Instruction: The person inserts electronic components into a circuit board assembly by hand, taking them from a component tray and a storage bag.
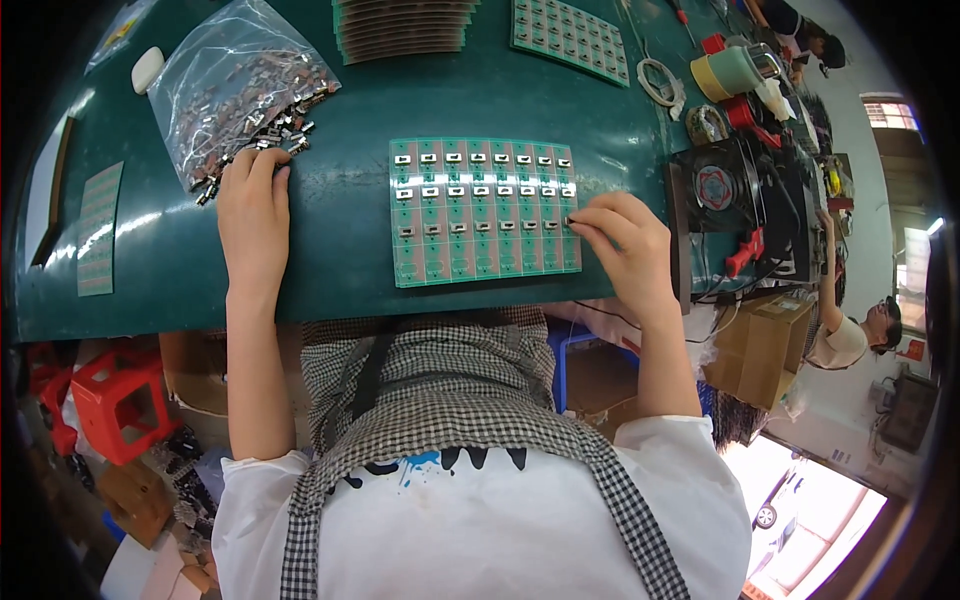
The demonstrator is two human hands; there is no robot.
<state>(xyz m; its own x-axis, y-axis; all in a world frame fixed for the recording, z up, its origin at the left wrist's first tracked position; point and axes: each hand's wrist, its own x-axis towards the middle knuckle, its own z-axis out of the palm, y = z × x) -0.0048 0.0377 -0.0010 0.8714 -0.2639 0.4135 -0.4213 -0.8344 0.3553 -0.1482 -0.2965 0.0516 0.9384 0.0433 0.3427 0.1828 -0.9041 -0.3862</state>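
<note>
A green circuit board panel (pixel 483 262) lies flat on the table in front of me. Three rows of small metal-cased components run across it; the nearest strip of the panel bears none. At the right end of the third row, my right hand (pixel 630 245) pinches a small dark component (pixel 570 221) at the panel's edge. My left hand (pixel 254 205) rests with bent fingers on a pile of loose metal components (pixel 285 130). Its fingertips are partly hidden, so what they hold cannot be made out. The pile spills from a clear plastic bag (pixel 215 75) of similar parts.
A stack of boards (pixel 405 30) and another populated panel (pixel 570 40) lie at the far side. Another panel (pixel 100 230) is at left. A black fan (pixel 715 187), tape rolls (pixel 707 125) and cables crowd the right. Another person (pixel 850 340) is at far right.
</note>
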